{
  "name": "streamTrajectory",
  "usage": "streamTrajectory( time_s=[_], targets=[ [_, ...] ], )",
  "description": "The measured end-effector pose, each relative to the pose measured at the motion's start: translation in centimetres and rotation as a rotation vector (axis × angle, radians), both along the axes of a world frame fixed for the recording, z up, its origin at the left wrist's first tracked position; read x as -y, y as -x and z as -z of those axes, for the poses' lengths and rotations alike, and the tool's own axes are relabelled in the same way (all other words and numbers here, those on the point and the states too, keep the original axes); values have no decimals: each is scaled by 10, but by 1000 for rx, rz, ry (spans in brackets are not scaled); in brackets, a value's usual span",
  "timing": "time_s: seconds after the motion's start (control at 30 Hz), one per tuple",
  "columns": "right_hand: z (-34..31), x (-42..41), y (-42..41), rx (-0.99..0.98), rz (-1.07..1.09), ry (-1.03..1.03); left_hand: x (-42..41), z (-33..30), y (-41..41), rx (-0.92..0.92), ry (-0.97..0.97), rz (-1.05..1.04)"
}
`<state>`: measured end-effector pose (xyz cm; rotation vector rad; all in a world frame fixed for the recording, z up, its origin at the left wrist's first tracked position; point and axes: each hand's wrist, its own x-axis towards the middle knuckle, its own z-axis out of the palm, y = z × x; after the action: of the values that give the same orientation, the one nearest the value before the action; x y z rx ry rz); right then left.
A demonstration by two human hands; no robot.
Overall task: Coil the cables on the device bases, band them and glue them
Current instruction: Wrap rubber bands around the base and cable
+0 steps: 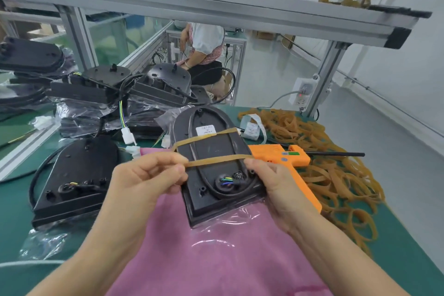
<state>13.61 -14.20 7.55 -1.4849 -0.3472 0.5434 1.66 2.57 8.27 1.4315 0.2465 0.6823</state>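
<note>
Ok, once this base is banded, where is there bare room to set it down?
Freest is the pink cloth near you, below the held base. A bare strip of green mat lies near right, past the rubber band pile. Left is crowded: another base, bagged bases. The glue gun blocks the right.
</note>
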Motion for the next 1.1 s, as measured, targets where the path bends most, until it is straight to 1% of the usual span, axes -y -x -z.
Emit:
streamTrajectory(
  time_s=[0.1, 0.23, 0.27, 0.3, 0.33, 0.37, 0.4, 0.43, 0.5, 0.57, 0.67, 0.77, 0.87, 0.9, 0.93, 0.97, 1.03, 1.1],
  targets=[
    [6, -2, 3, -17, 27, -36, 5, 6, 6, -6, 37, -56],
    [13, 3, 4, -30, 62, -86, -28, 10, 11, 76, 141, -206],
    [14, 5, 3, -43, 86, -105, -36, 11, 10, 61, 168, -226],
    [15, 7, 3, -44, 101, -116, -38, 12, 7, -16, 198, -189],
    [16, 6, 5, -28, 101, -113, -35, 14, 0, -127, 238, -86],
    [17, 5, 8, 4, 85, -93, -26, 17, -7, -227, 282, 59],
    [19, 3, 12, 38, 53, -65, -16, 19, -15, -288, 316, 172],
    [20, 2, 16, 60, 7, -32, -6, 21, -22, -318, 339, 206],
    [16, 4, 16, 71, -103, 52, 2, 22, -30, -303, 382, 156],
    [9, 9, 9, 84, -142, 142, 1, 25, -30, -292, 422, 133],
    [6, 11, -3, 32, 6, 181, 1, 35, -25, -298, 368, 155],
    [11, 5, -9, -18, 43, 179, 3, 41, -24, -299, 337, 172],
    [17, 1, -11, -165, 86, 123, 1, 45, -24, -273, 327, 170],
    [19, 0, -12, -182, 99, 112, 1, 47, -23, -270, 319, 175],
    [20, -1, -11, -164, 116, 102, 2, 50, -23, -268, 312, 177],
    [20, -1, -11, -95, 142, 91, 1, 53, -23, -268, 312, 173],
    [18, -1, -10, 160, 184, 79, 0, 59, -24, -292, 333, 144],
    [13, -4, -4, 377, 127, 73, -2, 62, -25, -325, 325, 144]
  ],
)
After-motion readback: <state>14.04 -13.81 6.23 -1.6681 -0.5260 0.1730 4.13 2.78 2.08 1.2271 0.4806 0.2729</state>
